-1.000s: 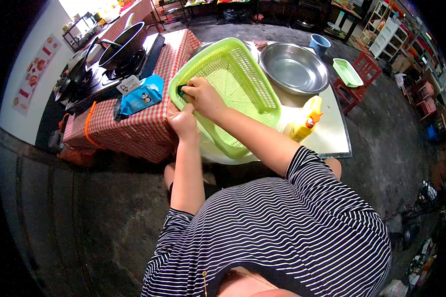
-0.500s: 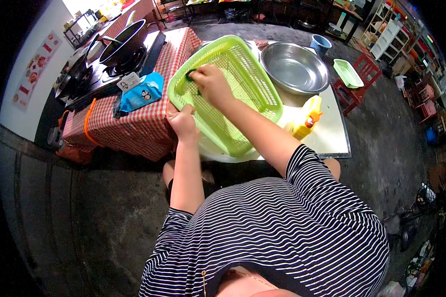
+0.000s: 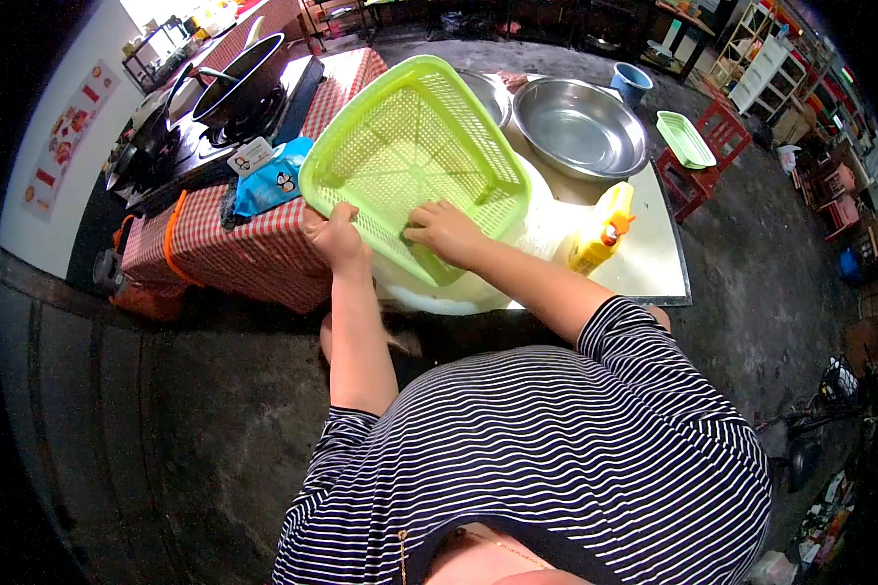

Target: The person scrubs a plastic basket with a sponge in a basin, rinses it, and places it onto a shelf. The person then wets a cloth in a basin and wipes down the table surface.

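A light green plastic basket with perforated walls is tilted over a white tub, its open side toward me. My left hand is closed round the near left part of its rim. Inside the basket, my right hand presses its bent fingers against the near wall. A bit of dark scrubbing pad shows by those fingertips; the rest is hidden under the hand. To the right of my right forearm stands a yellow bottle with an orange cap.
Steel basins, one a wide bowl, sit behind the basket. At left, a checked-cloth table carries a blue packet and a stove with a wok. A red chair holds a green tray; a blue bucket is nearby.
My right hand has moved from the basket's far left side down to its near wall. The basket has shifted left and turned, and my left hand moved slightly left with it.
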`<action>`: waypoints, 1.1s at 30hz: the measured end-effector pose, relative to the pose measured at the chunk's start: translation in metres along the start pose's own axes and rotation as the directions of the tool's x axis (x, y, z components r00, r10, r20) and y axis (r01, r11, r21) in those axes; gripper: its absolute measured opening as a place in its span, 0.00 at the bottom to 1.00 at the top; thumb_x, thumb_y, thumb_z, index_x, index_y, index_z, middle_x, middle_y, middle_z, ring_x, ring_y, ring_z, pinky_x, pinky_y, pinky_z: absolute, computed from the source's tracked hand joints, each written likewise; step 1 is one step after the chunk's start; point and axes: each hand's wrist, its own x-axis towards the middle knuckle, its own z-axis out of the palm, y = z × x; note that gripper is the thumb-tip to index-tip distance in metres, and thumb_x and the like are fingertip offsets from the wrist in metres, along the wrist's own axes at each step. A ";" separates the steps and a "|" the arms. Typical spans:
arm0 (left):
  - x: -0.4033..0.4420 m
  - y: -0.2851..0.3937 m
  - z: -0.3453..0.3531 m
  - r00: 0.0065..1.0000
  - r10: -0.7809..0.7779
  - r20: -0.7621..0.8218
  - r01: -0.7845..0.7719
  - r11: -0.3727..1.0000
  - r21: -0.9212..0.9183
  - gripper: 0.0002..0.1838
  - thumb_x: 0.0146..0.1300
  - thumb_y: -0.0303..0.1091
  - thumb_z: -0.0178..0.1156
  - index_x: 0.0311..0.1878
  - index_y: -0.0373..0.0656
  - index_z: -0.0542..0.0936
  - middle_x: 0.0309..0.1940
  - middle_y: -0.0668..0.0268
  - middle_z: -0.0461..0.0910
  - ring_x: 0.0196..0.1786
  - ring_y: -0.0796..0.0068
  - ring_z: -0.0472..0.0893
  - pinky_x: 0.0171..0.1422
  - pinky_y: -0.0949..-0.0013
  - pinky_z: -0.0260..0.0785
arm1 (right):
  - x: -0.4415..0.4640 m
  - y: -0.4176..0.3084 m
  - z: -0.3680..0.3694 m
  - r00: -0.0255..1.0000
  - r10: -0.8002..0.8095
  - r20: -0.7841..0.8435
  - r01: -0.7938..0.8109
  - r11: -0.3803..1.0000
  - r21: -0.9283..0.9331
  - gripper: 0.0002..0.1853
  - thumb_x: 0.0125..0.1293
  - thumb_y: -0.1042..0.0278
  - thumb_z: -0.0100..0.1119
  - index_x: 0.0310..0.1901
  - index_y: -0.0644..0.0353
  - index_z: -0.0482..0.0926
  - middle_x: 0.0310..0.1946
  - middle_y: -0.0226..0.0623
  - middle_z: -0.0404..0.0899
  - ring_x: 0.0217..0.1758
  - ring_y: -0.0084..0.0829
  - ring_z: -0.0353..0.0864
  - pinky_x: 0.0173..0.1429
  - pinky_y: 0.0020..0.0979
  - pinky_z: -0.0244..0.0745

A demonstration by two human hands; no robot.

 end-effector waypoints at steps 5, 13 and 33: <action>0.004 -0.009 -0.008 0.999 0.050 0.010 -0.050 0.996 0.074 0.25 0.45 0.11 0.47 0.49 0.33 0.76 0.44 0.60 0.80 0.44 0.66 0.81 0.49 0.67 0.74 | -0.001 0.008 0.000 1.000 -0.027 -0.011 0.026 0.999 -0.019 0.13 0.54 0.70 0.57 0.42 0.48 0.83 0.43 0.31 0.75 0.52 0.34 0.73 0.54 0.36 0.67; -0.012 -0.010 0.009 0.998 0.059 0.025 -0.064 0.968 0.243 0.22 0.47 0.12 0.49 0.47 0.32 0.79 0.44 0.65 0.81 0.42 0.75 0.80 0.47 0.74 0.72 | 0.069 0.049 -0.046 0.852 0.029 -0.522 -0.042 0.999 -0.012 0.11 0.52 0.74 0.63 0.38 0.53 0.85 0.38 0.32 0.79 0.43 0.38 0.76 0.49 0.37 0.71; -0.033 -0.046 -0.021 0.971 0.237 0.039 -0.228 0.857 0.463 0.10 0.60 0.20 0.56 0.45 0.31 0.78 0.40 0.63 0.81 0.42 0.74 0.79 0.49 0.70 0.71 | -0.044 0.024 0.038 0.896 0.441 0.060 -0.444 0.893 0.070 0.20 0.55 0.70 0.65 0.51 0.43 0.78 0.52 0.29 0.75 0.57 0.38 0.73 0.57 0.44 0.67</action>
